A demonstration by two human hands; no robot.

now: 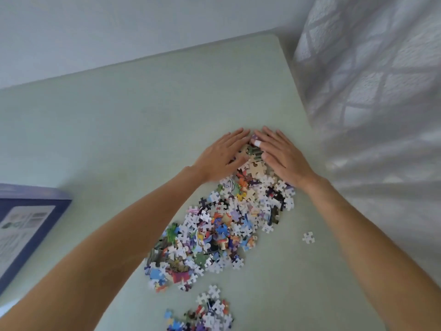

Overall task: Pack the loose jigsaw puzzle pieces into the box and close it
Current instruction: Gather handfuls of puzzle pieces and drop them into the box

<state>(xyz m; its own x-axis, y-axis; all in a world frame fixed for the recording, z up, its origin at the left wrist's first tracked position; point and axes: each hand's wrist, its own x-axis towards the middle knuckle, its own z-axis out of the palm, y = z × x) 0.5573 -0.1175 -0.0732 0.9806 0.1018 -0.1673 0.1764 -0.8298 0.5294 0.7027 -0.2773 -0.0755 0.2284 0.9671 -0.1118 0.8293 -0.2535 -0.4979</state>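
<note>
head view. counter: pale green, matte, one corner at the far end beside a white curtain.
puzzle pieces: one long loose heap on the counter, mixed colour faces and white backs.
smaller heap: apart from the main heap, on its near side, cut by the lower frame edge.
single piece: white back up, alone just right of the main heap.
left hand: flat, palm down, fingers together and stretched out, on the far end of the main heap; grip open, holding nothing.
right hand: flat, palm down, fingers extended, on the same far end, fingertips near those of the left hand; grip open, nothing clasped.
box: dark blue with a pale printed panel, well left of the main heap at the frame edge, partly cut off; open or closed cannot be told.
</note>
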